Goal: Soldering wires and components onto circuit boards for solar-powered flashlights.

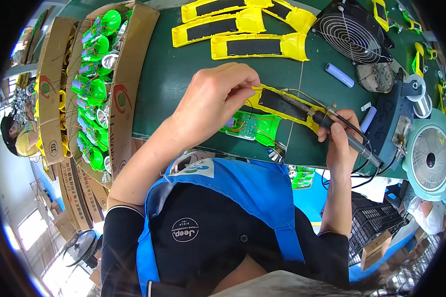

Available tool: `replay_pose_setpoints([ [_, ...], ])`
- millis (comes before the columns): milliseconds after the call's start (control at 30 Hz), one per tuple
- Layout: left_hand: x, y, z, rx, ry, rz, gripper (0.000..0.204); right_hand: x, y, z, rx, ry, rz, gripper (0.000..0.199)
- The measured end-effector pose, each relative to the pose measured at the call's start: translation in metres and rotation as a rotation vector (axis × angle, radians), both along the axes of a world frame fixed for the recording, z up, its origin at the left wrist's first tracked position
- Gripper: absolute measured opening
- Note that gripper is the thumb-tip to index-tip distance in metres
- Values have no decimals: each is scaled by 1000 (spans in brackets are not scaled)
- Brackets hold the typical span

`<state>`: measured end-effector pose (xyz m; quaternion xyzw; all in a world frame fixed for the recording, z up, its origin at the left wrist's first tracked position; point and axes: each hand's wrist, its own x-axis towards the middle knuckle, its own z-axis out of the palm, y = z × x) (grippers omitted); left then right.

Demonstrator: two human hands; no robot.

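Note:
My left hand [215,96] is closed in a pinch above the table, a thin dark wire [250,105] at its fingertips. That wire runs down toward a green lamp housing [266,129] with a circuit board [245,124], red wires and a silver reflector [275,155] at its end. My right hand [342,138] is wrapped round a soldering iron [327,120] with a thin metal tube along it. The iron points left, over a yellow casing [275,102] with a black panel, lying just beyond the green housing.
Several yellow casings [218,28] lie at the back. On the left stands a cardboard box [134,54] of green lamp parts. A black fan [352,34], a blue cylindrical cell [339,75], a blue soldering device [389,119] and a pale green fan [430,156] are at right.

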<state>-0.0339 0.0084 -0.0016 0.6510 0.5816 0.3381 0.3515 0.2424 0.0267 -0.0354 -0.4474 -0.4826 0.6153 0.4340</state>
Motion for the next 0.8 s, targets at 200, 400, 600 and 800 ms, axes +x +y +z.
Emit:
replay_pose_setpoints([
  [200,3,12,-2,276,566,-259,7,-1,9,5,-111,-53,68,24],
  [400,12,17,-7,263,666,-338,6,-1,11,8,-115,-94,102,22],
  [600,12,19,-5,285,714,-391,8,-3,15,9,-118,-128,165,21],
  [800,12,22,-6,279,702,-414,8,-4,16,8,-128,-132,173,19],
])
